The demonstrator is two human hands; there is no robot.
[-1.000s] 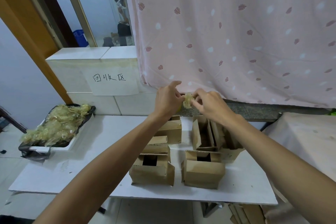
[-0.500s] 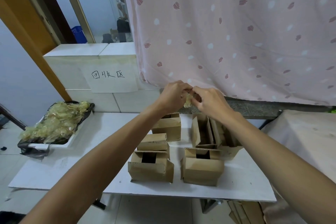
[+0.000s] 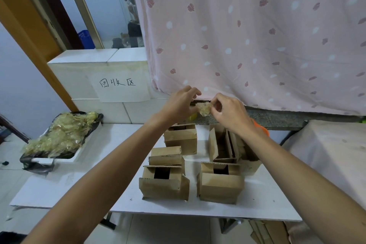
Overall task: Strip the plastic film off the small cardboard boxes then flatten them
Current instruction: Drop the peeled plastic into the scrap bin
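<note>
A small crumpled wad of plastic film (image 3: 204,109), yellowish, translucent and wrinkled, is held in the air between the two hands, above the far edge of the worktop (image 3: 59,184) and in front of the curtain's hem. The right hand (image 3: 229,110) pinches the wad's right side between thumb and bent fingers (image 3: 217,98). The left hand (image 3: 181,104) has its fingers curled, and the wad's left edge meets it where the thumb is hidden, so I cannot tell whether it grips the film or only touches it. Below the hands stand five small cardboard boxes of brown corrugated board, all on the smooth white worktop. Two near boxes (image 3: 164,183) (image 3: 219,184) sit side by side, each with flaps folded so that a dark square opening shows on top. Behind the left one is a lower box (image 3: 167,156) with a toothed, perforated edge, and behind that a squarer one (image 3: 181,138). At the back right an open box (image 3: 222,144) shows its upright inner walls. At the worktop's left end, well apart from the boxes, a white tray (image 3: 79,153) lined with glossy black plastic carries a loose heap of the same crinkled film (image 3: 61,134). Behind hangs a pink curtain (image 3: 257,35) printed with dark red leaves and pale spots, beside a paper sheet (image 3: 120,87) with handwritten characters stuck on glossy white tiles.
</note>
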